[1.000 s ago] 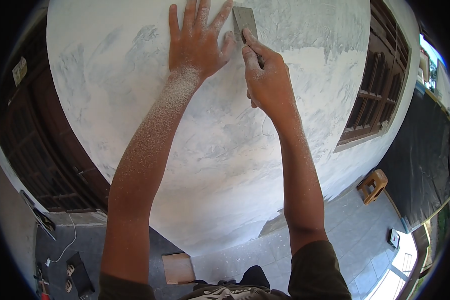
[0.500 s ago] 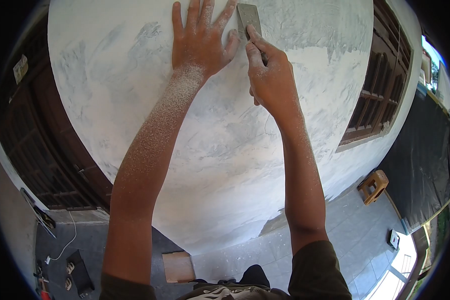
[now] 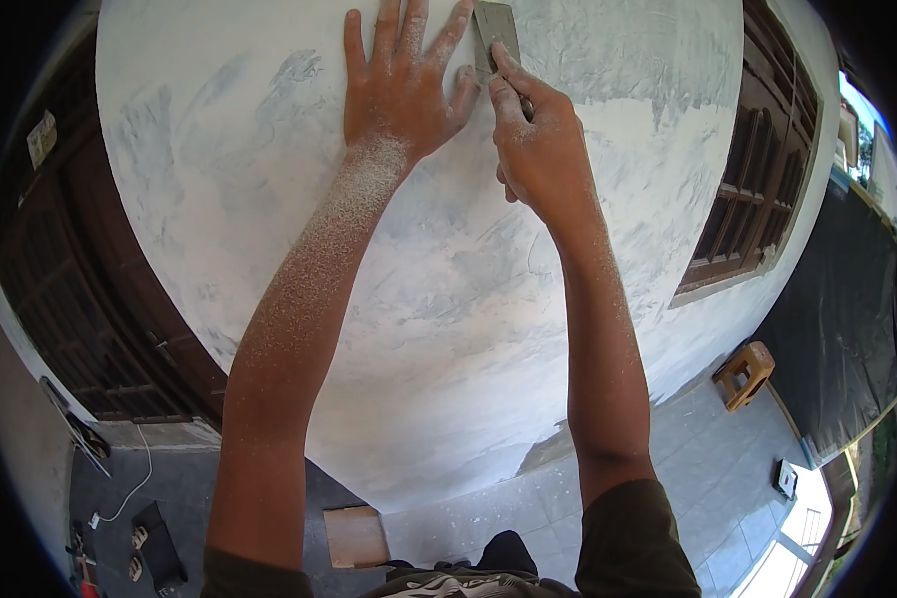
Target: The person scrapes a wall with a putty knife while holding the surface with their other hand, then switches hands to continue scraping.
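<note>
A flat metal scraper (image 3: 495, 35) lies against the white plastered wall (image 3: 448, 299) high up, its blade pressed to the plaster, with the right hand (image 3: 533, 140) closed around its lower end and fingers pushing on the blade. The left hand (image 3: 404, 85) lies just beside it, flat and spread open on the wall, thumb almost touching the scraper. A brown window frame (image 3: 752, 189) stands to the right and a small wooden stool (image 3: 745, 371) sits on the tiled floor (image 3: 698, 468) below.

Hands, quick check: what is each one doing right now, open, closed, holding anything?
Left hand: open, fingers spread, palm flat on the white wall, holding nothing.
Right hand: closed on the scraper, blade pressed to the wall.
</note>
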Motion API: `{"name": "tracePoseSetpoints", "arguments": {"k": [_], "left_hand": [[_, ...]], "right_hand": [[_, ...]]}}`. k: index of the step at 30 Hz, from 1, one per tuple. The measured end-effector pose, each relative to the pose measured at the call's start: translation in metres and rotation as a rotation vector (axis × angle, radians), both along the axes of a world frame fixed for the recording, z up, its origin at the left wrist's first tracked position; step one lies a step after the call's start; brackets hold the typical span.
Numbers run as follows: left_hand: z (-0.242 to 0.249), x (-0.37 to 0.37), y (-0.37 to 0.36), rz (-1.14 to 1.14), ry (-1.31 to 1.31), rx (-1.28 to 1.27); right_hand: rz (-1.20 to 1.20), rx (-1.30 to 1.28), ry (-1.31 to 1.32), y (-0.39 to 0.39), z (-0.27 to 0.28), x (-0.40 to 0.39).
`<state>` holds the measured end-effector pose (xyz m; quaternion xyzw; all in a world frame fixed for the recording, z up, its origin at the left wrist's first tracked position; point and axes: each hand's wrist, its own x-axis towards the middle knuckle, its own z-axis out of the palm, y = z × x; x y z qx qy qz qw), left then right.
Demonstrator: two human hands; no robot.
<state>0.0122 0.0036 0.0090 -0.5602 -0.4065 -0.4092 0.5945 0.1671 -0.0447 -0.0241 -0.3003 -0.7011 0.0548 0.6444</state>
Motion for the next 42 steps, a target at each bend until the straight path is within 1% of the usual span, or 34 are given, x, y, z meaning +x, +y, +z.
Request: {"name": "tracePoseSetpoints", "arguments": {"k": [2, 3, 5, 6, 8, 12, 14, 15, 17, 18, 20, 21, 24, 25, 26, 27, 29, 32, 34, 36, 38, 40, 42], "left_hand": [[0.0, 0.001, -0.002, 0.008, -0.013, -0.025], [0.001, 0.001, -0.003, -0.009, -0.008, -0.018], [-0.001, -0.001, -0.002, -0.023, -0.001, -0.014], [-0.001, -0.001, 0.0, -0.041, 0.004, 0.009], [0.0, -0.001, 0.002, -0.06, 0.007, 0.037], [-0.001, 0.001, -0.001, -0.021, -0.006, -0.001], [0.0, -0.001, 0.001, -0.007, -0.009, -0.006], [0.0, -0.002, 0.004, -0.014, 0.004, 0.018], [0.002, -0.003, 0.004, -0.02, 0.011, 0.05], [0.001, -0.002, 0.002, -0.018, 0.001, 0.026], [0.0, 0.0, 0.0, -0.018, -0.003, -0.005], [0.0, 0.0, 0.0, -0.005, -0.003, -0.01], [0.0, 0.001, 0.002, 0.003, -0.005, -0.013], [0.0, 0.0, 0.002, 0.0, -0.006, -0.008], [0.001, 0.0, 0.002, 0.001, -0.009, 0.0], [0.002, -0.001, 0.002, -0.011, -0.003, -0.003], [0.001, -0.001, 0.001, -0.022, 0.006, -0.011], [0.002, -0.001, 0.001, -0.024, 0.005, -0.014], [0.005, 0.0, 0.002, -0.031, 0.001, -0.018], [0.007, 0.001, 0.007, -0.045, -0.008, -0.006], [0.01, 0.004, 0.007, -0.059, -0.015, 0.002], [0.012, 0.007, 0.003, -0.034, -0.07, -0.056], [0.013, 0.006, 0.003, -0.053, -0.051, -0.047]], "right_hand": [[0.054, -0.077, 0.049, -0.008, 0.007, 0.0], [0.055, -0.079, 0.047, -0.004, 0.001, 0.001], [-0.02, 0.041, -0.03, 0.006, -0.012, 0.003], [-0.02, 0.042, -0.034, 0.007, -0.012, 0.003], [0.008, -0.036, -0.011, 0.005, -0.006, 0.004], [0.051, -0.047, 0.033, -0.003, 0.009, 0.004], [-0.035, -0.089, -0.043, -0.003, 0.001, 0.007], [-0.033, -0.086, -0.043, 0.001, -0.004, 0.007], [-0.092, 0.024, -0.081, 0.002, -0.007, 0.005], [-0.091, 0.027, -0.081, -0.003, -0.001, 0.005], [0.004, -0.173, -0.021, -0.015, 0.012, 0.007], [0.002, -0.177, -0.022, -0.015, 0.011, 0.007], [-0.027, -0.126, -0.035, -0.005, 0.001, 0.006], [-0.052, -0.063, -0.057, 0.005, -0.008, 0.007], [-0.078, 0.002, -0.083, 0.004, -0.008, 0.006], [-0.077, 0.009, -0.085, 0.005, -0.003, 0.006], [-0.026, -0.026, -0.036, 0.004, 0.009, 0.005], [0.024, -0.089, -0.02, -0.011, 0.012, 0.007], [-0.013, -0.041, -0.047, 0.001, -0.003, 0.008], [-0.052, 0.014, -0.071, -0.002, -0.001, 0.008], [0.027, -0.079, -0.031, -0.007, 0.01, 0.008], [0.037, -0.083, -0.027, -0.009, 0.016, 0.008], [0.053, -0.088, -0.025, -0.007, 0.011, 0.008]]}}
